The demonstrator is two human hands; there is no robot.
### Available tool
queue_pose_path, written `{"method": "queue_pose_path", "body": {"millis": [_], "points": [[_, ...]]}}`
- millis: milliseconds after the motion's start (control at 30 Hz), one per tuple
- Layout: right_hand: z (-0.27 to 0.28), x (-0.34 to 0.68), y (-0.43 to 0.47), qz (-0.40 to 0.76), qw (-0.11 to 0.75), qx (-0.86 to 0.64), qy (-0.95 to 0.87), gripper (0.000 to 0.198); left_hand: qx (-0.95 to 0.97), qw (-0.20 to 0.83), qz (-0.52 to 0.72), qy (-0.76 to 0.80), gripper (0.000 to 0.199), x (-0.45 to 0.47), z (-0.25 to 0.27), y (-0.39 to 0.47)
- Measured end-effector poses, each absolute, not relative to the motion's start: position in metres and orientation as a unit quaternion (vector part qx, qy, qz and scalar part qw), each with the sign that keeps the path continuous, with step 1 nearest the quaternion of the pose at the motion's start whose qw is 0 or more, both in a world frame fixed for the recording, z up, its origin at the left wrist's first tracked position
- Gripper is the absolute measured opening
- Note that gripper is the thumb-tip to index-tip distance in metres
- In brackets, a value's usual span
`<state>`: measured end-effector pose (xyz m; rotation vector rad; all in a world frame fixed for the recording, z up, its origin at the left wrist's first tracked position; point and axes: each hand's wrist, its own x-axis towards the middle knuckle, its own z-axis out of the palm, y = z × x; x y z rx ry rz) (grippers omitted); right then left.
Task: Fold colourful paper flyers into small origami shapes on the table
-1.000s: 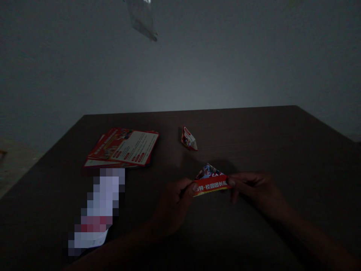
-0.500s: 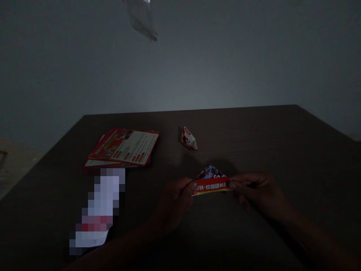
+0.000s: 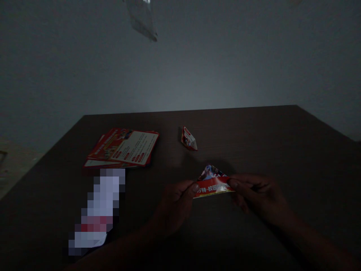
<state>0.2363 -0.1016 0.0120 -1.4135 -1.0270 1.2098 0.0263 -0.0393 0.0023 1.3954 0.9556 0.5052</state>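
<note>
Between my hands is a folded paper flyer (image 3: pixel 213 184), with a pointed, picture-printed top and a red strip with white characters along its lower part. My left hand (image 3: pixel 179 201) pinches its left end, thumb on the near face. The right end is pinched by my right hand (image 3: pixel 258 192), its thumb also in front. The fingers behind the paper are partly hidden. Beyond the hands, a small folded paper piece (image 3: pixel 188 139) with red and white print stands on the table.
Several red-and-white printed flyers lie in a stack (image 3: pixel 124 148) at the left of the dark table (image 3: pixel 254 131). Nearer to me is a bright, pixelated object (image 3: pixel 98 210). A pale wall (image 3: pixel 211 56) rises behind the table, with a translucent hanging thing (image 3: pixel 141 19) high up. The room is dim.
The folded flyer has tilted slightly and shifted a little to the right, and light now glints off its red strip. Both hands keep their pinch. Other things stay put.
</note>
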Motion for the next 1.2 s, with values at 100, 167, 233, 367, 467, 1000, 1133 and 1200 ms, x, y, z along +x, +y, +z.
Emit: {"method": "queue_pose_path", "body": {"millis": [100, 167, 233, 367, 467, 1000, 1133, 1200], "points": [[0.013, 0.236, -0.101, 0.506, 0.491, -0.580, -0.409, 0.025, 0.622, 0.616, 0.243, 0.418, 0.037, 0.026, 0.001, -0.040], [0.013, 0.236, -0.099, 0.509, 0.491, -0.582, -0.402, 0.024, 0.611, 0.614, 0.266, 0.422, 0.034, 0.025, -0.001, -0.040], [0.012, 0.236, -0.098, 0.508, 0.490, -0.583, -0.402, 0.023, 0.600, 0.615, 0.292, 0.421, 0.033, 0.025, -0.004, -0.040], [0.009, 0.238, -0.097, 0.497, 0.482, -0.581, -0.428, 0.022, 0.574, 0.634, 0.311, 0.414, 0.034, 0.026, -0.006, -0.038], [0.009, 0.237, -0.098, 0.478, 0.476, -0.588, -0.445, 0.021, 0.578, 0.624, 0.312, 0.423, 0.032, 0.027, -0.005, -0.038], [0.013, 0.228, -0.110, 0.149, 0.441, -0.522, -0.715, 0.008, 0.823, 0.183, 0.433, 0.320, 0.046, 0.019, 0.003, -0.052], [0.014, 0.224, -0.114, 0.049, 0.412, -0.432, -0.801, 0.008, 0.873, 0.088, 0.417, 0.236, 0.034, 0.020, 0.009, -0.060], [0.017, 0.222, -0.115, 0.041, 0.381, -0.411, -0.827, 0.008, 0.875, 0.072, 0.430, 0.210, 0.024, 0.023, 0.011, -0.063]]}}
